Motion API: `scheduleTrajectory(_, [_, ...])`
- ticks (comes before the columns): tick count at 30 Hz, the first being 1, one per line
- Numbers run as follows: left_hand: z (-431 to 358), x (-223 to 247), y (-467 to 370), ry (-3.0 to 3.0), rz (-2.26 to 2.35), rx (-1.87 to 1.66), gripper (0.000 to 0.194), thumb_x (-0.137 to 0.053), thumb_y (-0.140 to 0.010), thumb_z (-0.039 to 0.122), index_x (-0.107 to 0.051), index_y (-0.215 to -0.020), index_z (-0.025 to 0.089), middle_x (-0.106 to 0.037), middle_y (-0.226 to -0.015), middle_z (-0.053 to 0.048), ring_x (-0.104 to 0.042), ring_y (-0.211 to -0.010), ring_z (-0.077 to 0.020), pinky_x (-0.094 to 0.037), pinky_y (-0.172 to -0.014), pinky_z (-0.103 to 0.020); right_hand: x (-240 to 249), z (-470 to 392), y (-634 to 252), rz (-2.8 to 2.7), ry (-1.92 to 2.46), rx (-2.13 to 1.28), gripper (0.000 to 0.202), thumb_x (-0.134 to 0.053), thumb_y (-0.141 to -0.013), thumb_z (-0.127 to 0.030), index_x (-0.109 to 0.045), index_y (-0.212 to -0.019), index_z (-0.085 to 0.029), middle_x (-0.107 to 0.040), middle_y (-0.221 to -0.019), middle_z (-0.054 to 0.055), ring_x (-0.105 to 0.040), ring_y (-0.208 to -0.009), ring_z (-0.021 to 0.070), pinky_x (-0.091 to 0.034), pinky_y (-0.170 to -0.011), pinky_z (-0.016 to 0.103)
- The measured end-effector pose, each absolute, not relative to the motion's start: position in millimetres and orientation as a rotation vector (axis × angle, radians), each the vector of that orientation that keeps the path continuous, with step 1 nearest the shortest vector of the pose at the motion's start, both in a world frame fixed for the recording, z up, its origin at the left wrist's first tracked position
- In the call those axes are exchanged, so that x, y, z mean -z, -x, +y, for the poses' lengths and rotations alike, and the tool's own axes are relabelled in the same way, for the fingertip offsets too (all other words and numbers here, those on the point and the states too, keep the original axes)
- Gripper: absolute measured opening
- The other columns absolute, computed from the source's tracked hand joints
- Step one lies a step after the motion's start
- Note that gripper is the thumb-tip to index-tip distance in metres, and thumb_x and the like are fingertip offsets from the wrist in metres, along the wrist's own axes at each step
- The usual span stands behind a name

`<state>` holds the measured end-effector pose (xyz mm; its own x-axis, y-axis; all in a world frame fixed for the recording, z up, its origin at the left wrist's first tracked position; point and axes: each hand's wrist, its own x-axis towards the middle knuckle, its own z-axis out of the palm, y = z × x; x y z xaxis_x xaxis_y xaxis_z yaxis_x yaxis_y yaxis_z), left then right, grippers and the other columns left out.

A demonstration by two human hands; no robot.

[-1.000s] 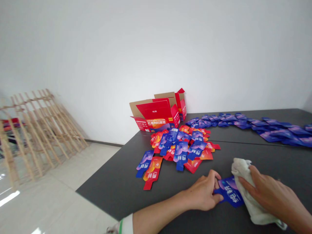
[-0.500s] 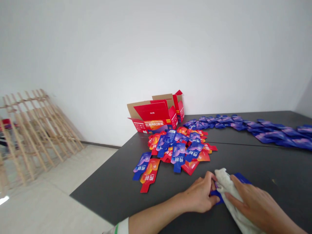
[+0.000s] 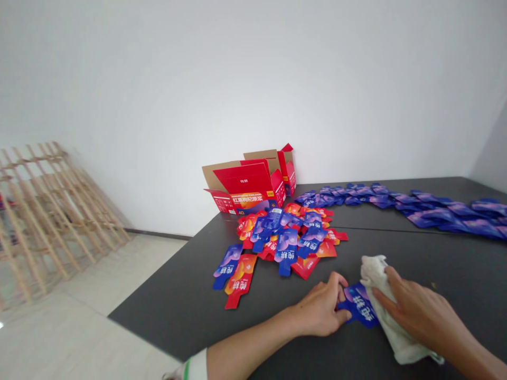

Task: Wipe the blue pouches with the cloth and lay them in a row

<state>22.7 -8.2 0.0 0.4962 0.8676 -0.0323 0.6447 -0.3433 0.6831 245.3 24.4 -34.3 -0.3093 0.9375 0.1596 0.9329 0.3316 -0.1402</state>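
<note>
Lying between left hand [image 3: 322, 310] and right hand [image 3: 414, 306] is a blue packet [image 3: 358, 305].

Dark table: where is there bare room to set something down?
Bare table shows between the right hand and the blue packet row, and left of the loose packet pair. Crowded: the heap before the red boxes, and around the cloth.
</note>
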Motion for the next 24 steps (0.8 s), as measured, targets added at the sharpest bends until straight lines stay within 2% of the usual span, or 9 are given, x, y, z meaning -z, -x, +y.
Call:
scheduleTrajectory(4, [-8, 0, -21, -2.118, 1.224, -0.474, 0.045, -0.061, -0.076, 0.021, -0.034, -0.111, 0.023, -0.052, -0.085, 0.003, -0.050, -0.076, -0.0135, -0.038, -0.068, -0.024, 31, 21, -240, -2.497, 1.564, -0.105, 0.050, -0.032, -0.091, -0.049, -0.046, -0.126, -0.017, -0.066, -0.102, 0.015, -0.064, -0.093, 0.0305, -0.046, -0.074, 0.038])
scheduleTrajectory(11, [-5, -5, -13, -2.015, 1.079, -0.748, 0.035, -0.057, -0.079, 0.018, -0.041, -0.110, 0.021, -0.049, -0.084, 0.003, -0.047, -0.075, -0.0120, -0.037, -0.070, -0.024, 14, 62, -288, -2.171, 2.118, -0.224, 0.049, -0.029, -0.088, -0.063, -0.047, -0.103, -0.020, -0.066, -0.092, 0.014, -0.065, -0.086, 0.0344, -0.042, -0.064, 0.037])
scheduleTrajectory(14, [1, -18, 1, -1.810, 0.997, -0.988, 0.032, -0.058, -0.082, 0.023, -0.044, -0.110, 0.020, -0.046, -0.081, 0.003, -0.045, -0.074, -0.0115, -0.037, -0.069, -0.023, 11, 67, -298, -2.155, 2.127, -0.297, 0.047, -0.033, -0.086, -0.063, -0.045, -0.100, -0.021, -0.066, -0.091, 0.012, -0.065, -0.085, 0.0330, -0.040, -0.062, 0.034])
scheduleTrajectory(17, [10, -39, 25, -1.529, 0.965, -1.261, 0.033, -0.061, -0.081, 0.028, -0.046, -0.110, 0.021, -0.043, -0.075, 0.005, -0.043, -0.067, -0.0088, -0.035, -0.063, -0.020, 13, 64, -291, -2.214, 2.024, -0.381, 0.047, -0.036, -0.086, -0.062, -0.045, -0.107, -0.021, -0.066, -0.090, 0.011, -0.065, -0.083, 0.0306, -0.039, -0.062, 0.032])
scheduleTrajectory(20, [19, -65, 59, -1.314, 0.954, -1.600, 0.035, -0.067, -0.076, 0.024, -0.051, -0.107, 0.022, -0.046, -0.076, 0.005, -0.046, -0.066, -0.0068, -0.038, -0.063, -0.018, 15, 60, -282, -2.265, 1.949, -0.403, 0.050, -0.037, -0.086, -0.061, -0.045, -0.114, -0.020, -0.065, -0.092, 0.011, -0.064, -0.084, 0.0297, -0.038, -0.065, 0.032])
scheduleTrajectory(24, [31, -85, 115, -1.154, 0.939, -2.055, 0.034, -0.071, -0.066, 0.021, -0.056, -0.097, 0.021, -0.054, -0.084, 0.002, -0.055, -0.077, -0.0091, -0.047, -0.076, -0.022, 16, 61, -282, -2.279, 1.918, -0.426, 0.054, -0.038, -0.086, -0.059, -0.045, -0.120, -0.018, -0.065, -0.094, 0.012, -0.064, -0.086, 0.0293, -0.038, -0.066, 0.031])
